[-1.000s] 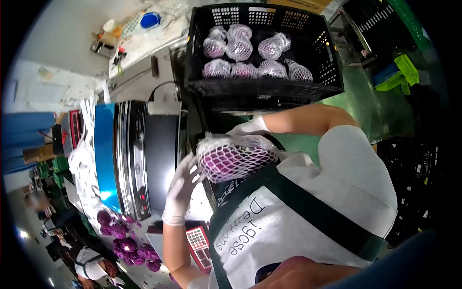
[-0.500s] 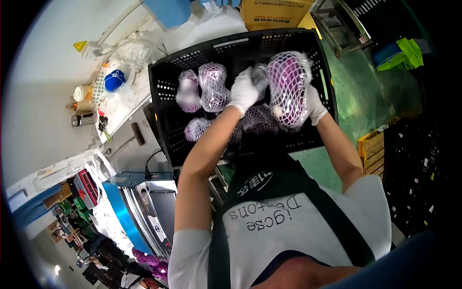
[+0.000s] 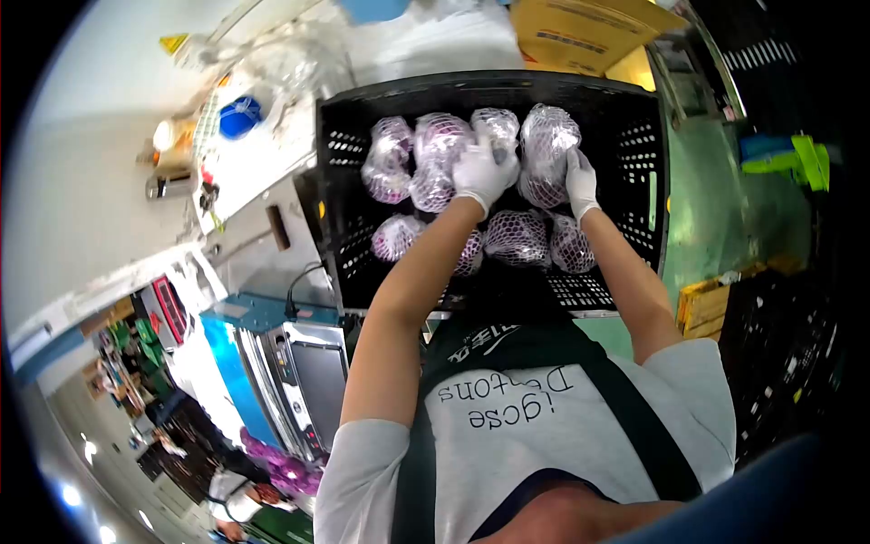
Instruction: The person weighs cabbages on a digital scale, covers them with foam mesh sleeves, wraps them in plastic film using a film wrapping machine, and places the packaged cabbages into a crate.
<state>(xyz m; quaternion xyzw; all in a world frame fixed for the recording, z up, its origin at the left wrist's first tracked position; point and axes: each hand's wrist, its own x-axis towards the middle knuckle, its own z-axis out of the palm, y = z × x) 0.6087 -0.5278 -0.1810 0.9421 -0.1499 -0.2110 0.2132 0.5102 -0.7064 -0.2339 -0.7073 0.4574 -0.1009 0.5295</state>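
Note:
Inside a black plastic crate (image 3: 489,80) are several purple packs in white netting and shiny clear film. I cannot make out what is inside the wrapping. My left hand (image 3: 487,172), in a white glove, has its fingers curled over the lower part of an upper-row pack (image 3: 495,121). To the right, a larger netted pack (image 3: 549,145) lies between my hands. My gloved right hand (image 3: 582,184) presses along its right side; part of its grip is hidden. Below the hands lie a rounded netted pack (image 3: 517,238) and a smaller netted pack (image 3: 571,245).
A cardboard box (image 3: 580,36) stands behind the crate. On the left, a white worktop (image 3: 258,172) holds a blue round item (image 3: 239,117) and plastic film. A machine with a blue side (image 3: 237,376) is at the lower left. A wooden pallet (image 3: 702,308) lies at the right.
The larger netted pack has gone down into the crate's upper row with my right hand beside it. My left hand remains at the neighbouring pack, and the view has shifted.

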